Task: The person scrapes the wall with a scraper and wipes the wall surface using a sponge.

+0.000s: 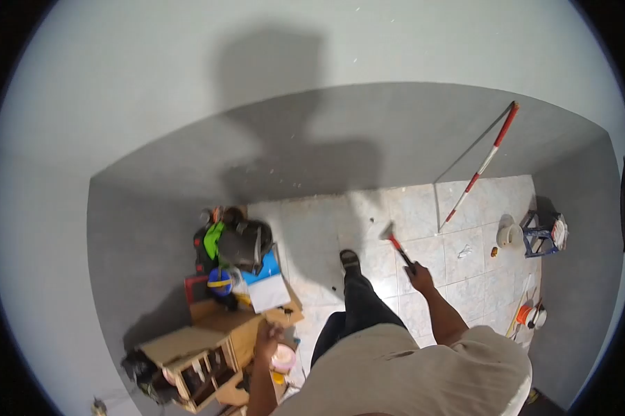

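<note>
My right hand (421,277) is closed around the black grip of a hammer-like tool (397,244). The tool has a red and black handle, and its grey head points away from me above the tiled floor; the head's exact shape is blurred. My left hand (269,338) hangs low on the left with loosely bent fingers, and I see nothing in it. From above, that hand overlaps a cardboard box (240,335) and is close to a pink-and-white tub (283,358).
A red-and-white pole (489,156) leans against the grey wall (409,132). At left are a dark bag (240,246), a white sheet (269,294) and a wooden cabinet (205,374). A dark stool (540,234), a pale pot (510,234) and a bucket (534,317) stand at right.
</note>
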The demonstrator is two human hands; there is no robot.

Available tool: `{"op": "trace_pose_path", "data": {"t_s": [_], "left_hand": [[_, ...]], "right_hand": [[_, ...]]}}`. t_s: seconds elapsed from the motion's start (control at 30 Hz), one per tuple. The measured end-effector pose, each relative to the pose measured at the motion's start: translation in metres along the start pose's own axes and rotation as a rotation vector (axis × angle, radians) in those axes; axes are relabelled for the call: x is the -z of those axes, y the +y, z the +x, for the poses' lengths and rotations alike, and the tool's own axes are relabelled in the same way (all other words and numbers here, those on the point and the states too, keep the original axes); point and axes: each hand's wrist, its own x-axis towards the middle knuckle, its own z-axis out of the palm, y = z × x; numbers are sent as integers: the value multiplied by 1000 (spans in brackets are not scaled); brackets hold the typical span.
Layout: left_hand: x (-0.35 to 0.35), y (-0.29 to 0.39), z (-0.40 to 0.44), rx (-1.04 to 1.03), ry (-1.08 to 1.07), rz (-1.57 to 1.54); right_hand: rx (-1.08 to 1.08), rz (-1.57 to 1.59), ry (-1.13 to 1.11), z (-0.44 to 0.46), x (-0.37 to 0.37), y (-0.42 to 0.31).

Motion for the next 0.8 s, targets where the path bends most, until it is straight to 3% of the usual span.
{"op": "trace_pose_path", "data": {"t_s": [0.1, 0.13, 0.17, 0.23, 0.3, 0.33, 0.37, 0.4, 0.43, 0.5, 0.57, 0.63, 0.7, 0.8], "left_hand": [[12, -95, 22, 43, -2, 229], [15, -129, 30, 169, -119, -317], [-7, -68, 14, 252, -48, -127], [-12, -86, 38, 181, -126, 31], [-12, -30, 53, -29, -237, 299], [-11, -33, 72, -229, -171, 435], [-7, -45, 91, -10, -127, 315], [-2, -58, 115, -22, -65, 460], [-4, -2, 115, -50, -99, 197], [11, -53, 166, -120, -120, 192], [16, -7, 176, -52, -146, 235], [19, -31, 197, -39, -159, 240], [20, -62, 228, -117, -163, 276], [12, -126, 277, -53, -197, 161]], "right_hand": [[259, -64, 73, 74, -18, -96], [285, -49, 63, 91, -19, -129], [312, -38, 46, 104, -19, -162], [439, 24, 46, 114, -4, -231], [424, 113, -38, 119, 7, -281], [494, 114, 4, 127, 0, -289], [591, 116, 104, 134, -9, -298], [531, 144, 59, 140, -16, -303], [464, 173, 16, 141, -16, -316], [444, 207, 96, 144, -29, -330], [444, 263, 173, 150, -52, -334], [359, 334, 180, 157, -73, -342], [360, 344, 227, 177, -107, -338], [391, 367, 330, 214, -157, -326]]}}
